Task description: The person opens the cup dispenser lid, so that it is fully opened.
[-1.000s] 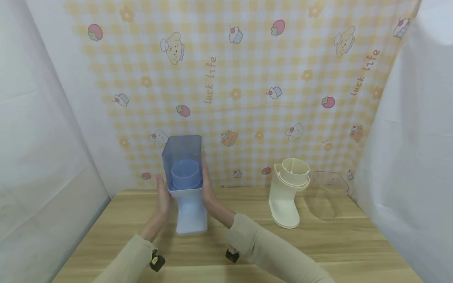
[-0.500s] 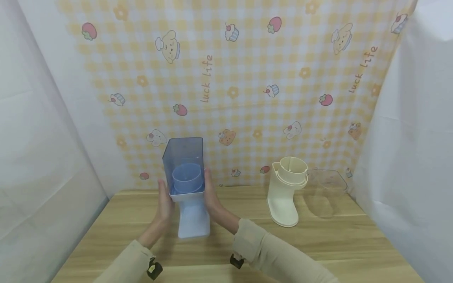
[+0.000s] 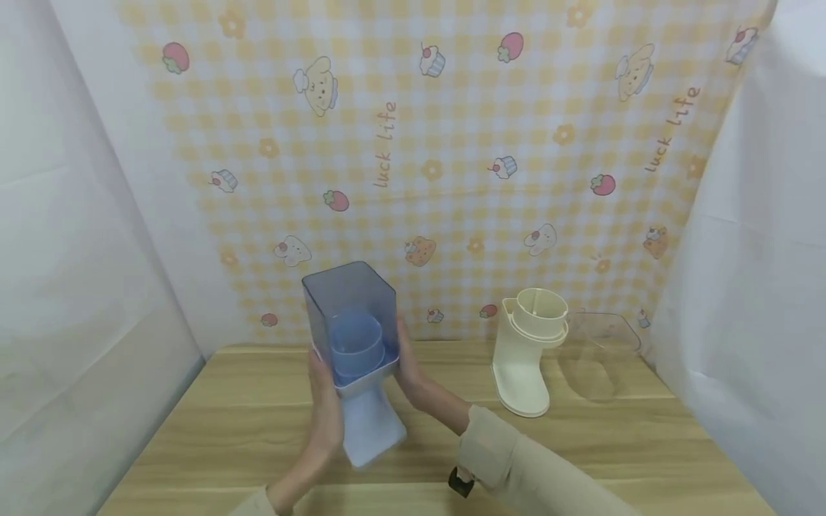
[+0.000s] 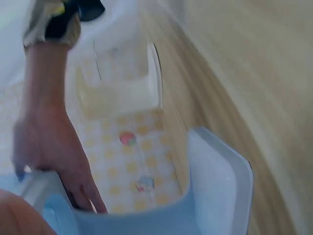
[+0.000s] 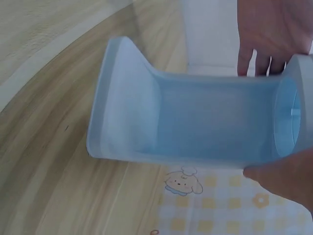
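Observation:
Both hands hold a blue dispenser [image 3: 371, 423] from its two sides, just below the smoky clear bin [image 3: 348, 287] on its top. My left hand [image 3: 325, 412] is on its left side, my right hand [image 3: 413, 373] on its right. In the right wrist view a thumb [image 5: 288, 176] lies on the body's near edge, and the left hand's fingers [image 5: 261, 61] reach behind the far edge. The dispenser is tilted and turned, its foot [image 5: 120, 107] seemingly off the table. Inside the bin stands a round blue collar [image 3: 356, 344].
On the right of the wooden table [image 3: 258, 387] a cream dispenser stand [image 3: 521, 358] stands upright. Beside it, near the back wall, is a clear bin [image 3: 590, 358]. A checked cloth [image 3: 452, 215] hangs behind, with white sheets [image 3: 742, 287] at both sides.
The dispenser has come nearer and slightly to the right, and has turned so a corner of its bin faces front. Both hands moved with it. The cream stand has stayed put.

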Demonstrator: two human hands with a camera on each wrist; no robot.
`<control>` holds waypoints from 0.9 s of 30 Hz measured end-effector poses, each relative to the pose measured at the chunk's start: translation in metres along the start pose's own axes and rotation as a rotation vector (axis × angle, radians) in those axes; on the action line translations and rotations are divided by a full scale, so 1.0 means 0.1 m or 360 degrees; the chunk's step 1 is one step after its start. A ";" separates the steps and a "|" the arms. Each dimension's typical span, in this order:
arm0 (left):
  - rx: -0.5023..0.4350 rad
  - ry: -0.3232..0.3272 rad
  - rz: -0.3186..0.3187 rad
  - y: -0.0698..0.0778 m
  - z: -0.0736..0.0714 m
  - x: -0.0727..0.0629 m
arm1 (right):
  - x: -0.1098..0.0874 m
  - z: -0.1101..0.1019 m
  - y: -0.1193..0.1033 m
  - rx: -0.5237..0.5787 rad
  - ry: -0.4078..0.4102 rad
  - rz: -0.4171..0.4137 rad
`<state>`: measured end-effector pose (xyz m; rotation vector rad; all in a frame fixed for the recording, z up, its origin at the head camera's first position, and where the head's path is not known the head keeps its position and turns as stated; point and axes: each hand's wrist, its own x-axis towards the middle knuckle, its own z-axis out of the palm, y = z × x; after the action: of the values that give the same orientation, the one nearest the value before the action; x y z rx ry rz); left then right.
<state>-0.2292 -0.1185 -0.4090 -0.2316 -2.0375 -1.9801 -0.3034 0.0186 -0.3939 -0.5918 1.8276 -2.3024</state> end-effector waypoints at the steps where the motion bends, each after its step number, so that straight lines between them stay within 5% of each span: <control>1: 0.0012 0.0007 0.0020 0.03 0.03 -0.06 | -0.04 -0.03 -0.02 0.0025 -0.0027 -0.0007; 7: 0.0074 -0.0102 -0.0068 0.23 0.10 -0.39 | -0.28 -0.14 -0.13 0.0014 -0.0093 0.0056; 13: 0.0064 -0.0085 -0.0075 0.26 0.09 -0.49 | -0.38 -0.14 -0.14 -0.0065 -0.0144 0.0045; 17: 0.0105 -0.0073 -0.0100 0.13 -0.09 -0.49 | -0.41 -0.15 -0.13 -0.0132 -0.0140 0.0075; 20: 0.0152 -0.0106 -0.0031 -0.04 -0.36 -0.33 | -0.40 -0.18 -0.17 -0.0169 -0.0125 0.0074; 23: 0.0144 -0.0390 0.0099 -0.24 -0.70 0.01 | -0.42 -0.20 -0.27 -0.0181 -0.0031 0.0003; 25: 0.0079 -0.0747 0.0104 -0.32 -0.90 0.26 | -0.47 -0.19 -0.35 -0.0200 0.0060 -0.0112; 27: 0.0033 -0.1166 -0.0001 -0.35 -1.04 0.49 | -0.54 -0.17 -0.42 -0.0237 0.0144 -0.0260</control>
<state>-0.2772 -0.2275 -0.4255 -1.0864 -2.4458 -2.0594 -0.2558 0.0636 -0.3679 -0.6924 2.0794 -2.3437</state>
